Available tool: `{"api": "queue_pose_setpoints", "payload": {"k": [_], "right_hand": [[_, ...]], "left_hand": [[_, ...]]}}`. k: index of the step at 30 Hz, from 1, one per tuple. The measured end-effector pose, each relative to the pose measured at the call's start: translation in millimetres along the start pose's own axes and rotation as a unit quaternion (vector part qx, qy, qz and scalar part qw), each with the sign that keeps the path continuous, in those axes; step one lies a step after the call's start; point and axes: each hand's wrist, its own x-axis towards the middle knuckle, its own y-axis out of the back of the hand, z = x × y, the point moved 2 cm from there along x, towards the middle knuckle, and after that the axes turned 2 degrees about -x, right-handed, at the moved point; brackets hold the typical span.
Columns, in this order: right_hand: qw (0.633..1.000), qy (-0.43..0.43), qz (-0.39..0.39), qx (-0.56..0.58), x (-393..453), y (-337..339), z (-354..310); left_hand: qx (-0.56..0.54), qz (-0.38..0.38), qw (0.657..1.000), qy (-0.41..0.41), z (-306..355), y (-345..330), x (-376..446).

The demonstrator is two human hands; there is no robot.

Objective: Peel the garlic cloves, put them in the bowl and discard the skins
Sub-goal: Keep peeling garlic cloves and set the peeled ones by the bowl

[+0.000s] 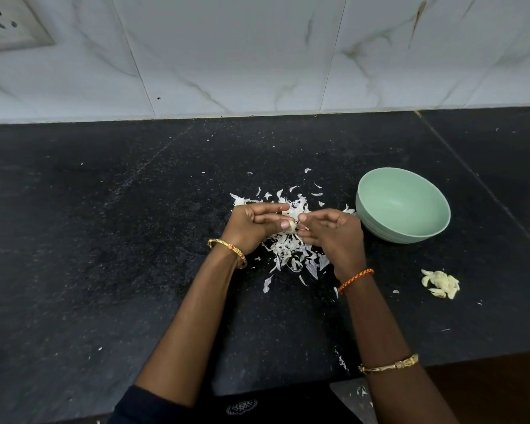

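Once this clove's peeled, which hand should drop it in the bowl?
Probably the right hand: the green bowl sits just beside it, while the left hand, holding the clove, is farther away.

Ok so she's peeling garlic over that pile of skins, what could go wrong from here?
1. The peeled cloves lie on the black counter near its front edge, not in the green bowl, which looks empty; a sweep of skins could take them along or knock them off.
2. The left hand and right hand work the clove right above the skin pile; if dropped, it may be hard to spot.
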Motion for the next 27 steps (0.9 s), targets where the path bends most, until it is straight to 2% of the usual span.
{"api": "queue_pose_setpoints", "payload": {"k": [5,10,15,17,22,27], "right_hand": [[0.983,0.049,-0.007,-0.177,0.6,6.7,0.6],[0.990,0.054,0.053,-0.118,-6.6,10.9,-2.2],[0.997,-0.016,-0.072,0.001,-16.5,4.7,0.2],[0.995,-0.013,-0.095,0.024,-20.8,6.7,-0.5],[0.998,-0.026,-0.059,-0.001,-27.4,35.4,1.2],[0.999,-0.044,0.020,-0.020,-36.7,90.9,8.3]], "left_hand": [[-0.030,0.012,0.999,0.028,-1.7,1.7,-1.8],[-0.044,0.029,0.997,0.050,-4.3,0.5,-4.8],[-0.090,0.042,0.991,0.089,-6.5,-8.2,-7.9],[-0.099,0.048,0.989,0.100,-7.1,-14.1,-9.9],[-0.097,0.042,0.987,0.119,-10.2,-43.8,-19.6],[-0.087,0.018,0.990,0.111,-15.3,-106.2,-24.4]]}}
